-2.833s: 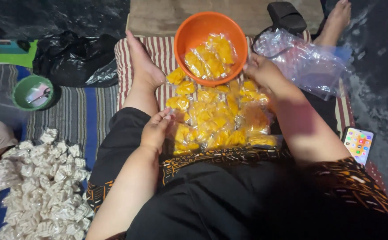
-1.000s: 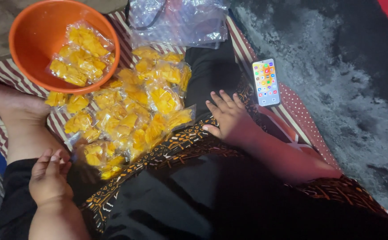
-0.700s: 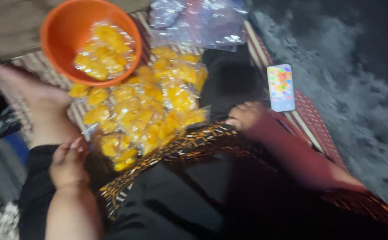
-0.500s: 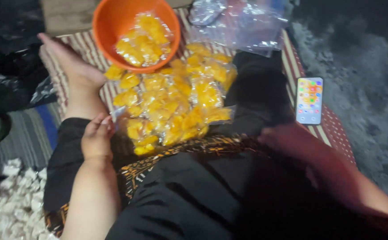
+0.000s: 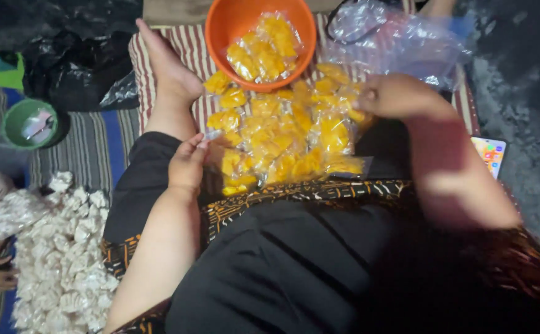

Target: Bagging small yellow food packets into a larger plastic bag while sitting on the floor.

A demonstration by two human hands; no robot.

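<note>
Head view shows a heap of small clear packets of yellow snacks (image 5: 285, 139) lying on a striped mat (image 5: 186, 46) between the person's legs. Left hand (image 5: 187, 166) rests at the heap's 9 o'clock edge, fingers loosely curled and touching a packet, not clearly gripping. Right hand (image 5: 393, 96), blurred, sits at the heap's 2 o'clock, closed around a packet edge as far as can be told. At 12 o'clock an orange bowl (image 5: 229, 25) holds more packets; at 1 o'clock lies a crumpled clear plastic bag (image 5: 406, 43). A phone (image 5: 491, 153) lies at 3 o'clock. White wrapped pieces (image 5: 65, 247) pile at 8 o'clock, near a green bowl (image 5: 16, 120).
</note>
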